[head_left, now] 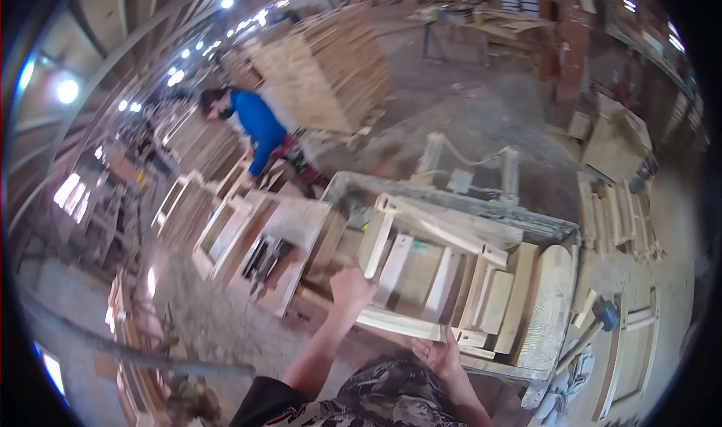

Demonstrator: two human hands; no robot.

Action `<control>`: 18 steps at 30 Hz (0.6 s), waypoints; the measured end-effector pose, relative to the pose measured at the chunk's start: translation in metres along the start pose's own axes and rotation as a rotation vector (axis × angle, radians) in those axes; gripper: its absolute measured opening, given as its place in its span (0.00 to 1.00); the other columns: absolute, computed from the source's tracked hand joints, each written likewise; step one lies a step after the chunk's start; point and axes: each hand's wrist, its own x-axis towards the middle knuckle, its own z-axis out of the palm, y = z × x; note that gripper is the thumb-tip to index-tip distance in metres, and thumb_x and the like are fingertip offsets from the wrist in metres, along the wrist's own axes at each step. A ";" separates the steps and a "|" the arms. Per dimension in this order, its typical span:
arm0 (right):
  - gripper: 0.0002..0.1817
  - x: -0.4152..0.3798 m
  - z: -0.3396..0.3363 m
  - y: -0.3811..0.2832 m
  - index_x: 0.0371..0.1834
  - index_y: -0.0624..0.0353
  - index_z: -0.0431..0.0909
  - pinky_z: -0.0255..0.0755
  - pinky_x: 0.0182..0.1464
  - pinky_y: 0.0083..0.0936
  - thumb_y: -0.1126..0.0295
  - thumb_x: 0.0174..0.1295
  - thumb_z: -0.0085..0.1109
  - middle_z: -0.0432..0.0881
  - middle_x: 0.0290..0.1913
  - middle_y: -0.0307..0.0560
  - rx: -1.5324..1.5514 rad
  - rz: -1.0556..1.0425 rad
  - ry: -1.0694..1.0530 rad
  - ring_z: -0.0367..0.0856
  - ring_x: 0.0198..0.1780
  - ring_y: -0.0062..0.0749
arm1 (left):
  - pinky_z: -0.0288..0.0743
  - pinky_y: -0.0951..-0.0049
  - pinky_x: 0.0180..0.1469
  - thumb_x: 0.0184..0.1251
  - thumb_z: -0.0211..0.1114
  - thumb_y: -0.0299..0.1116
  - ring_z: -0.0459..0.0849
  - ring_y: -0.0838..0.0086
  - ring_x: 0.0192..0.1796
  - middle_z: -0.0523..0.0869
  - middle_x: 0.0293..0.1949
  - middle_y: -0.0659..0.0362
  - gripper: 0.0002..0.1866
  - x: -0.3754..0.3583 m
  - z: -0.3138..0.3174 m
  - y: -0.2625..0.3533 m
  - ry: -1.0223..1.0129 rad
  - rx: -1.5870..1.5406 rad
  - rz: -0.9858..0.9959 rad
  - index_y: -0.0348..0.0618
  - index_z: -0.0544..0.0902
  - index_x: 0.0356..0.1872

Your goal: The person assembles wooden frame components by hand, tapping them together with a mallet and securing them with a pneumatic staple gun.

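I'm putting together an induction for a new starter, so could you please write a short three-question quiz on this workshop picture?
1. Open question: In the picture, beyond which end of the workbench does the mallet lie?

2. True or false: The camera wearer's left hand is holding the mallet.

3. Multiple choice: What colour is the co-worker's top?
A) Red
B) Blue
C) White

Key:
1. The right-hand end.
2. False; that hand is closed on the wooden frame.
3. B
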 end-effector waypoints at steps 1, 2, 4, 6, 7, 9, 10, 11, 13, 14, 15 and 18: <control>0.45 -0.002 0.012 0.003 0.71 0.61 0.63 0.73 0.64 0.42 0.32 0.67 0.46 0.77 0.63 0.59 -0.061 0.012 0.012 0.78 0.63 0.50 | 0.81 0.52 0.42 0.55 0.71 0.50 0.88 0.49 0.37 0.87 0.31 0.43 0.28 -0.003 -0.009 -0.015 0.053 -0.035 -0.001 0.33 0.77 0.45; 0.45 -0.004 0.028 0.006 0.71 0.61 0.63 0.73 0.64 0.42 0.32 0.67 0.46 0.77 0.63 0.59 -0.073 0.039 0.021 0.78 0.63 0.50 | 0.80 0.52 0.42 0.56 0.71 0.50 0.88 0.49 0.37 0.87 0.31 0.43 0.29 -0.006 -0.015 -0.032 0.110 -0.071 0.008 0.33 0.76 0.46; 0.44 -0.006 0.066 0.015 0.72 0.61 0.62 0.70 0.66 0.41 0.33 0.68 0.45 0.76 0.65 0.59 -0.295 -0.038 -0.040 0.76 0.66 0.49 | 0.80 0.52 0.44 0.56 0.71 0.49 0.88 0.49 0.40 0.86 0.31 0.43 0.27 -0.009 -0.020 -0.072 0.179 -0.137 -0.048 0.34 0.77 0.44; 0.44 0.001 0.102 0.022 0.72 0.64 0.60 0.68 0.68 0.42 0.34 0.69 0.44 0.74 0.66 0.61 -0.395 -0.061 -0.046 0.75 0.67 0.50 | 0.79 0.52 0.44 0.55 0.72 0.48 0.87 0.48 0.41 0.87 0.32 0.43 0.25 -0.013 -0.031 -0.108 0.232 -0.223 -0.046 0.36 0.79 0.44; 0.43 0.010 0.111 0.027 0.73 0.65 0.60 0.68 0.68 0.42 0.36 0.70 0.44 0.73 0.66 0.61 -0.473 -0.060 -0.087 0.75 0.67 0.50 | 0.78 0.53 0.44 0.54 0.73 0.47 0.87 0.48 0.41 0.87 0.33 0.43 0.25 -0.013 -0.033 -0.127 0.292 -0.323 -0.114 0.36 0.81 0.43; 0.38 0.033 0.132 0.040 0.73 0.68 0.57 0.66 0.70 0.40 0.45 0.74 0.47 0.71 0.68 0.62 -0.544 -0.083 -0.168 0.74 0.68 0.48 | 0.79 0.55 0.44 0.53 0.74 0.46 0.88 0.49 0.41 0.88 0.34 0.43 0.24 -0.011 -0.036 -0.169 0.367 -0.458 -0.252 0.35 0.83 0.43; 0.38 0.050 0.145 0.048 0.73 0.68 0.57 0.66 0.70 0.40 0.45 0.74 0.47 0.71 0.68 0.62 -0.551 -0.095 -0.169 0.74 0.68 0.48 | 0.79 0.57 0.45 0.53 0.75 0.46 0.88 0.50 0.41 0.88 0.34 0.43 0.25 -0.009 -0.040 -0.189 0.381 -0.490 -0.324 0.35 0.84 0.43; 0.40 0.067 0.158 0.059 0.75 0.66 0.55 0.66 0.70 0.40 0.44 0.73 0.48 0.70 0.69 0.60 -0.679 -0.102 -0.192 0.73 0.69 0.48 | 0.79 0.63 0.46 0.51 0.75 0.44 0.89 0.58 0.40 0.89 0.35 0.45 0.25 -0.009 -0.043 -0.207 0.395 -0.573 -0.411 0.33 0.85 0.44; 0.42 0.100 0.198 0.081 0.77 0.63 0.51 0.66 0.71 0.37 0.46 0.71 0.52 0.66 0.72 0.55 -0.801 -0.112 -0.258 0.71 0.70 0.44 | 0.79 0.64 0.39 0.51 0.76 0.46 0.88 0.62 0.34 0.89 0.31 0.47 0.25 0.006 -0.014 -0.280 0.458 -0.707 -0.519 0.30 0.85 0.38; 0.40 0.129 0.201 0.099 0.78 0.61 0.49 0.66 0.71 0.35 0.50 0.72 0.53 0.63 0.74 0.55 -0.786 -0.142 -0.334 0.69 0.71 0.40 | 0.79 0.65 0.37 0.50 0.76 0.46 0.87 0.65 0.33 0.88 0.30 0.49 0.25 0.009 -0.009 -0.309 0.463 -0.798 -0.618 0.29 0.86 0.37; 0.39 0.145 0.221 0.113 0.79 0.60 0.47 0.65 0.71 0.34 0.53 0.73 0.52 0.61 0.76 0.54 -0.835 -0.139 -0.387 0.68 0.72 0.38 | 0.79 0.65 0.37 0.50 0.76 0.46 0.87 0.65 0.33 0.88 0.30 0.49 0.25 0.006 -0.008 -0.336 0.456 -0.805 -0.629 0.29 0.86 0.37; 0.40 0.179 0.269 0.162 0.82 0.58 0.36 0.58 0.73 0.30 0.64 0.76 0.50 0.52 0.81 0.50 -0.932 -0.226 -0.546 0.68 0.72 0.33 | 0.78 0.68 0.35 0.49 0.76 0.45 0.84 0.70 0.30 0.87 0.29 0.53 0.25 0.020 0.002 -0.418 0.483 -1.107 -0.741 0.29 0.86 0.37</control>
